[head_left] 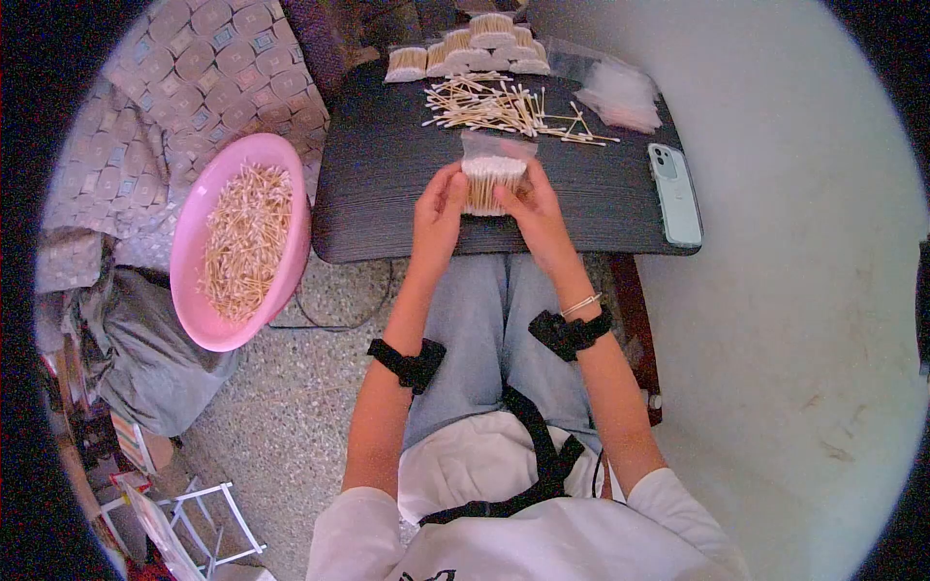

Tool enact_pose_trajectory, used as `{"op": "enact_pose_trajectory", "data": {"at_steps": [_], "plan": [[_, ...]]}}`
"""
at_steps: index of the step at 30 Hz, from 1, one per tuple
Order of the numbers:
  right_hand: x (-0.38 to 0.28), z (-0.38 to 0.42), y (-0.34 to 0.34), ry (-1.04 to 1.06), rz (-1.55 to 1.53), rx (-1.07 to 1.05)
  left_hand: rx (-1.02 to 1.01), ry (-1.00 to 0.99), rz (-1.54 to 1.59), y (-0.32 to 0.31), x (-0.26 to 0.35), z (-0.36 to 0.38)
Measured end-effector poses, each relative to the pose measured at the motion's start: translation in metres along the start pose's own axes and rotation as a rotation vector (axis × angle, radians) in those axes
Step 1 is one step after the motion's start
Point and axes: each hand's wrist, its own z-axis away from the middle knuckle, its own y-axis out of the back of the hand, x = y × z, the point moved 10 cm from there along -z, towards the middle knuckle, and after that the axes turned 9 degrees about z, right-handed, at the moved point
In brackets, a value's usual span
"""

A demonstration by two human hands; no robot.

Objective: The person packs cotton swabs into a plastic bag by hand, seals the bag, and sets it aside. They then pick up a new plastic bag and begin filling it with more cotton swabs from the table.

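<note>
A clear plastic bag packed with cotton swabs is held between my two hands, just above the near part of the black table. My left hand grips its left side, and my right hand grips the right side with the thumb on the front. The bag's upper flap stands up, unfilled; whether it is sealed cannot be made out. Beyond the bag lies a loose heap of cotton swabs. Filled swab packs are stacked at the table's far edge.
Flat clear plastic bags lie at the table's far right. A light-coloured phone rests by the right edge, close to the wall. On the left, a pink basin holds many loose swabs. A white metal rack stands at lower left.
</note>
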Motion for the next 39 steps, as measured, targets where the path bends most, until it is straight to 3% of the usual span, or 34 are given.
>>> {"op": "enact_pose_trajectory", "data": {"at_steps": [9,15,18,21,30,33,36,39], "plan": [[0.017,0.001,0.015,-0.115,0.049,0.061,-0.037,-0.018,-0.012,-0.008,0.001,0.004],[-0.004,0.001,0.032,0.159,0.231,0.287,0.059,0.037,-0.104,0.005,-0.002,0.003],[-0.004,0.002,0.035,0.117,0.293,0.272,0.053,-0.211,-0.183,0.001,0.017,0.002],[-0.01,0.002,0.031,0.114,0.453,0.253,0.097,-0.105,-0.277,0.011,0.008,0.002],[0.005,0.001,0.032,0.059,0.363,0.212,0.106,0.022,-0.108,0.012,-0.004,0.003],[0.004,0.0,0.031,0.051,0.386,0.205,0.103,0.024,-0.105,0.013,-0.006,0.003],[0.0,-0.002,0.026,0.121,0.369,0.175,0.103,-0.106,-0.189,0.012,0.007,0.002],[0.0,0.0,0.015,0.111,0.184,0.094,0.18,-0.056,-0.133,0.022,0.0,0.001]]}}
